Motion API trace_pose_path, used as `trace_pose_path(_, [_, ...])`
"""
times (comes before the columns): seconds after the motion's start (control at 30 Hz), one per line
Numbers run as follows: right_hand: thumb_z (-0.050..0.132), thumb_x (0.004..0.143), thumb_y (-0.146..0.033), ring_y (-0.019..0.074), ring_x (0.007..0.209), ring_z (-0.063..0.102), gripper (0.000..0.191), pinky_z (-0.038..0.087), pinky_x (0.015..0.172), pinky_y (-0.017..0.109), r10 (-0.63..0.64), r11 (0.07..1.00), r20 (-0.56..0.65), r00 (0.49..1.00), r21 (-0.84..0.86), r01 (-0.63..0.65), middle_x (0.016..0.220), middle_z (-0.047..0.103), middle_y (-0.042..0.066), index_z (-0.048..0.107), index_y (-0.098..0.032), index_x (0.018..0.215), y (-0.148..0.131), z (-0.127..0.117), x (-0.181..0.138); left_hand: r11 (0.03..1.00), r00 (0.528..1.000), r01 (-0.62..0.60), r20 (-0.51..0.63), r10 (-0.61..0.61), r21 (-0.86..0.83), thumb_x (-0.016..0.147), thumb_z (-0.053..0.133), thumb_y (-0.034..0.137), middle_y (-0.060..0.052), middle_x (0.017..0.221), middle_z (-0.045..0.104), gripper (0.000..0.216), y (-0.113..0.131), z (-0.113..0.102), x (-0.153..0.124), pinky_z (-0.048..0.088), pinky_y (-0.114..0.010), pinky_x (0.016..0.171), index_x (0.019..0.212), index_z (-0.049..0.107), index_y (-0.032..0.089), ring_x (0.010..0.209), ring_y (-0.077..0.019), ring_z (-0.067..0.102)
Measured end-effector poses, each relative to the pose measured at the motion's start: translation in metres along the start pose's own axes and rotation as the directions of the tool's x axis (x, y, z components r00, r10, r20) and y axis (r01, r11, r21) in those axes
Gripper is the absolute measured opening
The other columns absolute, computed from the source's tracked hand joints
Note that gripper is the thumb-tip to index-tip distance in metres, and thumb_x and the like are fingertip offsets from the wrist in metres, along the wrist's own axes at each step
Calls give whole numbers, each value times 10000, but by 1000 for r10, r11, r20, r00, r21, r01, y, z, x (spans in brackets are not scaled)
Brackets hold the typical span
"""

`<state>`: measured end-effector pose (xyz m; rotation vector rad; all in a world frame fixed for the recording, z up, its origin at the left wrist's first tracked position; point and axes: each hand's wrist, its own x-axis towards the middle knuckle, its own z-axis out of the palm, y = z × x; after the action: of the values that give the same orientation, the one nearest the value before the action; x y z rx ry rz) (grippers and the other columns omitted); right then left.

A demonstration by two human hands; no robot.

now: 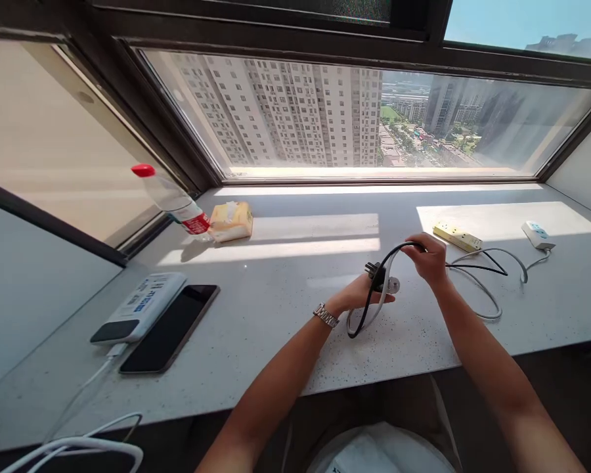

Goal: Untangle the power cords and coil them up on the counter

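My left hand (355, 293), palm turned up, holds a black plug (377, 276) and a pale grey plug (393, 285) at the ends of two cords. My right hand (429, 260) is closed around the black cord (398, 247) and the grey cord (389, 268) a little to the right, with both bending in a loop between the hands. Beyond the right hand lies a yellow power strip (457, 236). Farther right is a white power strip (538, 234), with the grey cord (491, 313) running loosely near it.
A clear bottle with a red cap (144, 171) stands beside a tissue pack (232, 223) at the back left. On the left, a white device (150, 299) with a cable lies against a phone (171, 328). A window (295, 118) rises behind the speckled countertop (270, 315).
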<state>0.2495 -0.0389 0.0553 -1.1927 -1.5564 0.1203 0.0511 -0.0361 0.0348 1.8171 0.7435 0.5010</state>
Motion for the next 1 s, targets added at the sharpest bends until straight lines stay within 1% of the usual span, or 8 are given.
trace_pose_path(0.2, [400,941,-594,155,603,508,534,354,669,290,113,930,60,992,-359,-84,586,562,31,560,-187,635,18,45,-34,983,999,28,28,-23,-183,636,811,438,57,542,352,492,-12,9,-18,242,-253,480,580,388,194,497,-82,314])
trace_pose_path(0.37, [404,973,-485,157,643,525,420,301,624,274,294,817,266,918,-569,-97,695,625,41,581,-185,740,17,51,-36,774,986,-106,-168,-1,-625,619,816,525,106,462,244,570,-11,4,-16,152,-206,406,582,352,195,392,-32,188])
trace_pose_path(0.47, [463,957,-355,175,726,579,248,296,641,279,422,731,395,816,-680,-48,816,684,60,621,-187,866,14,53,-35,649,904,-317,-428,-15,-692,635,818,525,96,462,286,576,-7,-10,-14,194,-185,385,574,357,185,382,-29,244])
trace_pose_path(0.63, [474,938,-238,233,850,629,181,324,710,313,434,696,460,775,-717,36,911,708,136,637,-160,938,-1,52,-38,540,685,-504,-693,-224,-674,691,785,519,39,543,506,485,-11,-43,-7,444,-195,522,604,450,180,531,-82,546])
trace_pose_path(0.73, [505,930,-284,201,798,636,183,310,634,281,357,757,605,711,-634,160,906,721,88,665,-199,901,-11,47,-43,605,539,-533,-789,-296,-591,744,755,459,-54,782,669,381,-20,-54,-3,524,-276,768,664,514,175,843,-173,670])
trace_pose_path(0.83, [529,914,-331,177,760,629,213,281,587,265,228,815,737,637,-502,289,848,723,51,691,-217,836,-19,43,-48,867,425,-369,-891,-161,-333,768,724,402,-86,840,677,300,-29,-52,-3,504,-332,832,676,552,174,909,-216,653])
trace_pose_path(0.9, [538,898,-326,168,726,620,221,259,572,263,154,829,779,608,-437,350,811,722,52,698,-205,806,-22,41,-50,970,443,-199,-896,-38,-140,760,716,375,-74,786,665,252,-33,-45,-4,490,-354,807,676,575,184,877,-244,640])
trace_pose_path(1.0, [526,880,-293,143,649,591,227,229,553,257,70,831,794,604,-381,405,754,715,48,693,-190,767,-22,38,-51,999,536,-11,-843,45,46,714,726,299,-75,698,634,215,-30,-35,-8,462,-364,767,614,570,190,873,-303,634])
